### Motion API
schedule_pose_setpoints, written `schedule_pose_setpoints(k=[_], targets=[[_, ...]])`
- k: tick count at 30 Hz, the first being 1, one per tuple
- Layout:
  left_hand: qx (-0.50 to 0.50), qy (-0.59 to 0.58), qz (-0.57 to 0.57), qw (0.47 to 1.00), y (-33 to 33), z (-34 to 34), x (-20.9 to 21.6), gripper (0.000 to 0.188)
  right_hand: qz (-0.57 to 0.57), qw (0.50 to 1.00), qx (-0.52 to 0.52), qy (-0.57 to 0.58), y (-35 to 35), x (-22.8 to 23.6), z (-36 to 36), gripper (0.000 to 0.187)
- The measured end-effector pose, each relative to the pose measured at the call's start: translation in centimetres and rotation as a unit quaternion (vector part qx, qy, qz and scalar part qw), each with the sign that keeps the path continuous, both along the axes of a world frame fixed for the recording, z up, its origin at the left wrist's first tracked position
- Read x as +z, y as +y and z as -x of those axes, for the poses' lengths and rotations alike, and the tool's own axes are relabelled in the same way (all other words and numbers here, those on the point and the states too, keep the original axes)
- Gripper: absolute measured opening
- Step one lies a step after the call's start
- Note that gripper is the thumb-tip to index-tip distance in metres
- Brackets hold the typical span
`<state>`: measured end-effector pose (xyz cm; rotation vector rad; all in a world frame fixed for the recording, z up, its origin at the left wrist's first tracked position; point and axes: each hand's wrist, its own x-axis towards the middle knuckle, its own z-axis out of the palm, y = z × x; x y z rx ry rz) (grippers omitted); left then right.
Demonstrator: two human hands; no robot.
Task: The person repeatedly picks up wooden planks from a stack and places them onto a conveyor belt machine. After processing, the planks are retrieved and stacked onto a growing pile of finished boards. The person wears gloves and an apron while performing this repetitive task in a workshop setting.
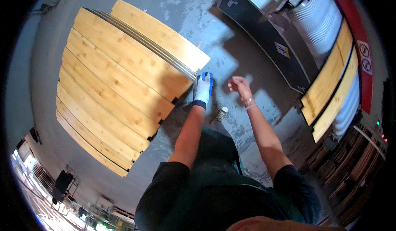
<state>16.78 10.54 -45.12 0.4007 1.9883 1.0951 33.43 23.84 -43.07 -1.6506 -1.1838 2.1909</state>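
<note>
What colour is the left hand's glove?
The glove is white and blue with a dark cuff, shown in the head view.

From my remote post I see a woodworking workshop: stacked wooden planks at ten o'clock, a dark machine cabinet with a warning label towards one, scuffed grey floor at twelve.

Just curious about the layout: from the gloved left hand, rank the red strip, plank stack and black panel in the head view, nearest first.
From the left hand:
1. Plank stack: immediately to its left.
2. Black panel: toward the upper right.
3. Red strip: at the far right.
</note>
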Motion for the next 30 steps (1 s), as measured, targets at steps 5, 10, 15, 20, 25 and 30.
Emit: schedule_pose_setpoints(k=[5,10,15,20,25,30], targets=[[0.096,-0.039,-0.078,0.992,3.1,1.3,-0.4,0.046,-0.291,0.927,0.209,-0.112,4.2,-5.7,12.5,0.047],[0.072,-0.002,-0.029,0.997,3.1,1.1,-2.5,0.045,-0.393,0.860,0.300,-0.126,5.0,-7.9,20.1,0.056],[0.079,-0.062,-0.108,0.989,4.7,1.2,-2.8,0.034,-0.412,0.810,0.379,-0.174,4.7,-7.3,22.3,0.049],[0.063,-0.208,-0.143,0.966,3.5,0.3,-1.6,0.038,-0.309,0.838,0.439,-0.097,10.4,-6.4,18.6,0.064],[0.180,-0.545,-0.142,0.807,-3.4,-4.0,-3.6,0.048,-0.157,0.889,0.430,-0.019,9.9,1.3,11.1,0.061],[0.111,-0.534,-0.308,0.779,-3.1,-3.5,3.0,0.077,-0.158,0.886,0.434,-0.032,5.6,14.3,1.3,0.054]])
